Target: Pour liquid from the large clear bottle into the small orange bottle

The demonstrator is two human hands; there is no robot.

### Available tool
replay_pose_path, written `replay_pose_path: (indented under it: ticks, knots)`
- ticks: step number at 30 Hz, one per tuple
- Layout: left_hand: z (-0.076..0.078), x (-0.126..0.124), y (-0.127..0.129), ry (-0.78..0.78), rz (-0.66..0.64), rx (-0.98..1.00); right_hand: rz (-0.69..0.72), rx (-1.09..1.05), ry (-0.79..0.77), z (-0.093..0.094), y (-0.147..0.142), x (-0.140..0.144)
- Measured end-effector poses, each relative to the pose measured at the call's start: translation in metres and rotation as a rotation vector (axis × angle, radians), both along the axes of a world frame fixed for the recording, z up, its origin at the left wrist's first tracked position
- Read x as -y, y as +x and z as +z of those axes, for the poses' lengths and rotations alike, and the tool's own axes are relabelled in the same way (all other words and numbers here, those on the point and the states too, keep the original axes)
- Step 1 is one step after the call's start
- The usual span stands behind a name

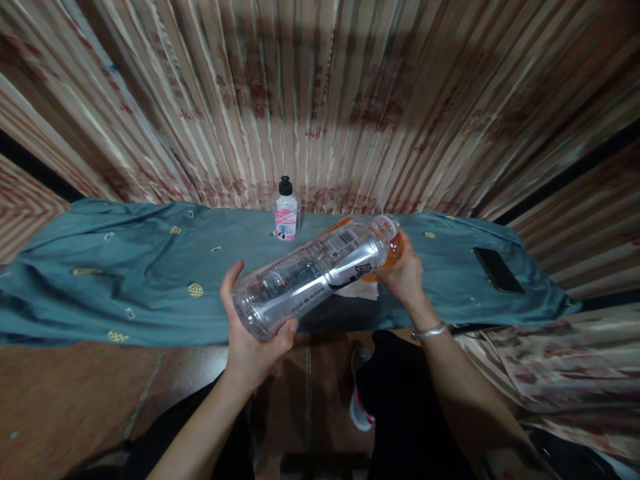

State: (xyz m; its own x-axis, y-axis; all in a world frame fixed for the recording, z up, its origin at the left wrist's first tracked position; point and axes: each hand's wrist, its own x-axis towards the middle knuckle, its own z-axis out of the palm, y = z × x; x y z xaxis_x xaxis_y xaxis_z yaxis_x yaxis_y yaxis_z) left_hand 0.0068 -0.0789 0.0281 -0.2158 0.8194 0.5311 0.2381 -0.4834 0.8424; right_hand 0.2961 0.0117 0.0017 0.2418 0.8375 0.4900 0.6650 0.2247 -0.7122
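A large clear plastic bottle (315,277) with a silver printed label and barcode is held tilted above the cloth, its uncapped mouth up and to the right. My left hand (255,347) grips the base, thumb on the near side and fingers behind. At the neck end, my right hand (403,270) is closed, its fingers partly hidden behind the bottle. A see-through orange part (398,248) shows there by the fingers; whether it belongs to this bottle or to another thing behind it, I cannot tell. Beneath the bottle lies a white tissue-like piece (361,289).
A small bottle (286,217) with a black cap and pink label stands upright at the back of the bench. To the right lies a black phone (498,270). A green patterned cloth (155,267) covers the bench, and a pleated curtain (300,100) hangs behind it.
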Motion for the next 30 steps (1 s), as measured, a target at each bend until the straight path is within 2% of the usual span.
replay_pose_path:
  ticks: [10,20,25,30]
  knots:
    - [0.0011,0.0004,0.0013,-0.055,0.011,0.017,0.000,0.002,0.012,0.0001,-0.0009,0.0000]
    - [0.0022,0.0004,0.0001,-0.027,0.011,-0.008,-0.016,0.023,0.017,-0.0016,0.0004,-0.0007]
    - [0.0035,0.0001,0.0012,0.037,-0.009,-0.005,-0.029,0.006,0.015,0.0002,-0.0007,-0.0003]
    - [0.0039,-0.0004,0.0014,0.032,0.006,-0.019,0.010,-0.020,-0.006,0.0007,-0.0009,0.0001]
